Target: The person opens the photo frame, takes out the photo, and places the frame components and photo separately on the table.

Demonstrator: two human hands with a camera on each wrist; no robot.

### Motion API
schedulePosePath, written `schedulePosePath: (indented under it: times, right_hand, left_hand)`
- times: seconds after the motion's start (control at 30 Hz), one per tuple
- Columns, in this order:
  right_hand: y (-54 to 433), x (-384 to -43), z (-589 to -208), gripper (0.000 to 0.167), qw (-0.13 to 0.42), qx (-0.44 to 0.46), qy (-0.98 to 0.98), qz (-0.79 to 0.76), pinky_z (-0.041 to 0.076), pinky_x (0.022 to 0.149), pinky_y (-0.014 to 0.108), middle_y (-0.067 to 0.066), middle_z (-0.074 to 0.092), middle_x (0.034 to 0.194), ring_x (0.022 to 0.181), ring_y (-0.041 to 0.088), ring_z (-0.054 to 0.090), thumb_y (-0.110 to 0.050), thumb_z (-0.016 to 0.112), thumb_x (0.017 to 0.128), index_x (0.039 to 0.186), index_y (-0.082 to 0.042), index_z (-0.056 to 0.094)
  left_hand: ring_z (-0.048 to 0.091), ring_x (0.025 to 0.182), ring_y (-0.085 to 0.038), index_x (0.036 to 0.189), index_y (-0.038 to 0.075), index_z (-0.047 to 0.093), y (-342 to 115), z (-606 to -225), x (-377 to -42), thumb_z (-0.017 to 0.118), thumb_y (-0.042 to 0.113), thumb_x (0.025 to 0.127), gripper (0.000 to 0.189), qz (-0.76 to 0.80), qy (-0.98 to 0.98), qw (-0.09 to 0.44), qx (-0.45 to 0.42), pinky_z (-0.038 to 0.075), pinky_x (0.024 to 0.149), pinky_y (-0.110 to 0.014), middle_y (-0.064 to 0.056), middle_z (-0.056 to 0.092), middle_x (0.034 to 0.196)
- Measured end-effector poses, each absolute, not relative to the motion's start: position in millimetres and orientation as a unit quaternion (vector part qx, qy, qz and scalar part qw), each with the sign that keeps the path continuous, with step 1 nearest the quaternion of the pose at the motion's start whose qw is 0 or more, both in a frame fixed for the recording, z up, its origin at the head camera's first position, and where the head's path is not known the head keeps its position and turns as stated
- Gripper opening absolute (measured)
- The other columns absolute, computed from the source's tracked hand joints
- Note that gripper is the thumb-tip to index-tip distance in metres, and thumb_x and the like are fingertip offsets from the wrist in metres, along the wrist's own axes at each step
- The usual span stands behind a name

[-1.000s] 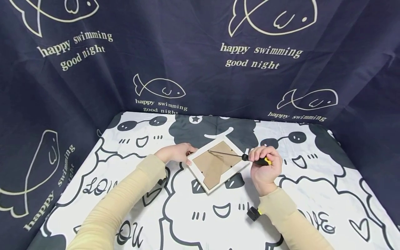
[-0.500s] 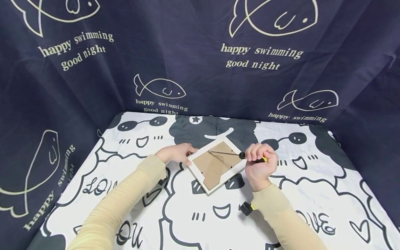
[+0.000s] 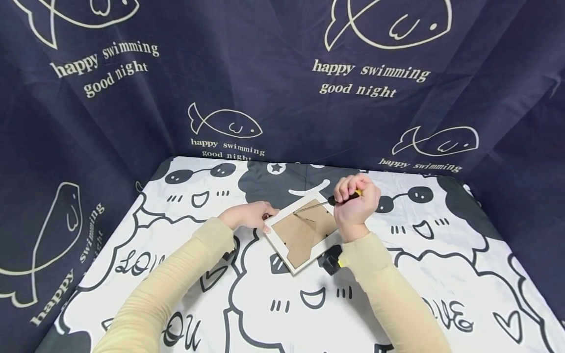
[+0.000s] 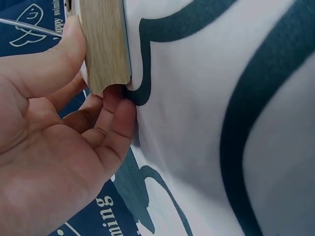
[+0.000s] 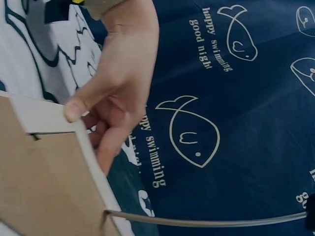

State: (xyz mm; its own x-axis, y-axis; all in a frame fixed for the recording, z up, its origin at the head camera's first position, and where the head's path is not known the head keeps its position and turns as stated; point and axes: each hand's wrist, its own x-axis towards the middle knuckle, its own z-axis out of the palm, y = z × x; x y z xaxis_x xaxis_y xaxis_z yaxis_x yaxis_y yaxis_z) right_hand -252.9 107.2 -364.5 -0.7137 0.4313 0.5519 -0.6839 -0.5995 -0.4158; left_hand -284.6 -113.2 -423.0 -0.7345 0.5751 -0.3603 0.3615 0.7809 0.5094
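Note:
A white picture frame [image 3: 304, 262] lies back side up on the cloth, its brown cardboard backing [image 3: 304, 238] showing. My left hand [image 3: 249, 215] grips its left corner, thumb on top. In the left wrist view, the fingers of the left hand [image 4: 64, 132] reach under the frame's wood-toned edge [image 4: 104, 44]. My right hand [image 3: 356, 206] is wrapped round the black and yellow handle of a screwdriver [image 3: 337, 200]. Its thin shaft slants down to the left, with the tip at the backing's upper-left edge. In the right wrist view the shaft [image 5: 211, 222] meets a small dark tab there.
A white cloth [image 3: 318, 323] with black cartoon sheep covers the table. Dark blue curtains [image 3: 282, 83] with fish prints hang at the back and sides. Small dark tabs [image 3: 326, 235] stand along the backing's edges. A black wrist camera [image 3: 332, 260] sits under my right wrist.
My right hand has moved left, then up and away from me, so the screwdriver handle stands higher and more steeply angled. The tip, the frame and my left hand stay in place.

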Motion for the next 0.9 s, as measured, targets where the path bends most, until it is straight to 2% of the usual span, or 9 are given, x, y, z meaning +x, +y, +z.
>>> schedulePosePath:
  times: [0.33,0.57,0.73,0.83,0.9]
  right_hand:
    - [101.7,-278.8,-344.9,0.033,0.3,0.099,-0.335,0.888,0.019,0.033,0.021,-0.004,0.032,0.038,0.031,0.008,0.027,-0.002,0.027,0.078,0.047,-0.011,0.036]
    - [107.8,-280.1,-342.2,0.035,0.284,0.063,-0.344,0.893,0.02,0.033,0.021,-0.003,0.032,0.038,0.032,0.008,0.027,-0.003,0.026,0.08,0.048,-0.011,0.035]
    - [118.1,-264.0,-356.7,0.03,0.288,0.098,-0.318,0.898,0.02,0.034,0.023,-0.002,0.033,0.041,0.034,0.01,0.028,-0.002,0.026,0.078,0.05,-0.01,0.034]
    - [123.4,-253.4,-368.3,0.023,0.29,0.153,-0.298,0.897,0.019,0.036,0.024,0.001,0.033,0.043,0.036,0.012,0.027,-0.002,0.034,0.076,0.054,-0.007,0.032]
    - [125.5,-247.2,-374.3,0.024,0.286,0.198,-0.285,0.893,0.019,0.037,0.025,0.003,0.033,0.045,0.038,0.014,0.026,-0.004,0.04,0.078,0.055,-0.004,0.03]
  left_hand:
    - [0.052,0.097,-0.019,0.139,0.007,0.045,-112.6,-424.6,-286.0,0.073,0.012,0.08,0.065,0.201,0.91,0.257,0.257,0.043,0.091,-0.033,-0.013,0.055,0.122]
    - [0.051,0.093,-0.019,0.139,0.006,0.046,-109.2,-423.2,-284.1,0.073,0.009,0.08,0.065,0.215,0.91,0.256,0.247,0.044,0.084,-0.029,-0.011,0.055,0.111]
    - [0.05,0.09,-0.018,0.137,0.008,0.049,-108.9,-423.5,-282.2,0.073,0.008,0.08,0.063,0.219,0.911,0.256,0.238,0.044,0.08,-0.028,-0.008,0.054,0.105]
    - [0.05,0.089,-0.018,0.137,0.009,0.05,-109.5,-424.5,-282.2,0.073,0.008,0.079,0.062,0.224,0.91,0.258,0.235,0.044,0.08,-0.028,-0.007,0.054,0.103]
    - [0.05,0.091,-0.018,0.137,0.009,0.05,-109.9,-424.2,-282.5,0.073,0.008,0.079,0.062,0.226,0.91,0.257,0.234,0.044,0.081,-0.029,-0.007,0.054,0.106]
